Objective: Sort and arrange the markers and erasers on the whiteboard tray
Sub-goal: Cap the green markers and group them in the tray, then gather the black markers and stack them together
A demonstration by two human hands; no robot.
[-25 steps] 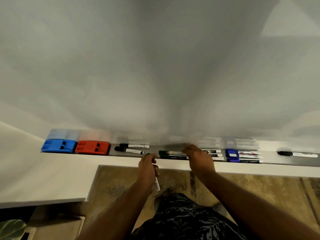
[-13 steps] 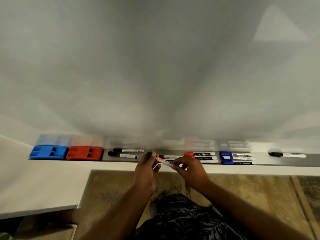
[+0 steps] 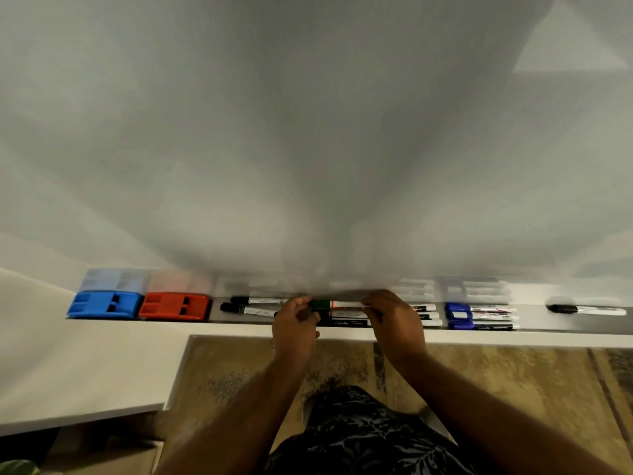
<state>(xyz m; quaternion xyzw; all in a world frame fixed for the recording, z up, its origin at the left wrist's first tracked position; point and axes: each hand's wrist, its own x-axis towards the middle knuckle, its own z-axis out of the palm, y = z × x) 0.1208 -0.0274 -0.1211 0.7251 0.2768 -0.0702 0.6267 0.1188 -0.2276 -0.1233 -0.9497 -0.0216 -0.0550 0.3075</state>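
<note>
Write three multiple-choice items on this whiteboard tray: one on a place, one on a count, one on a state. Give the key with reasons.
1. Where does the red plastic eraser lie?
A. Right of the blue plastic eraser
B. Beside the blue-capped markers
C. On the floor

2. How many black-capped markers lie between the red plastic eraser and the left hand?
A. Two
B. Four
C. None

3. How is the green-capped white marker held?
A. By one hand
B. By both hands, one at each end
C. By neither hand

Key: 1 A, the erasers sit side by side at the tray's left end. 2 A, two show there. 3 B, the left hand pinches the cap end, the right hand the other.
</note>
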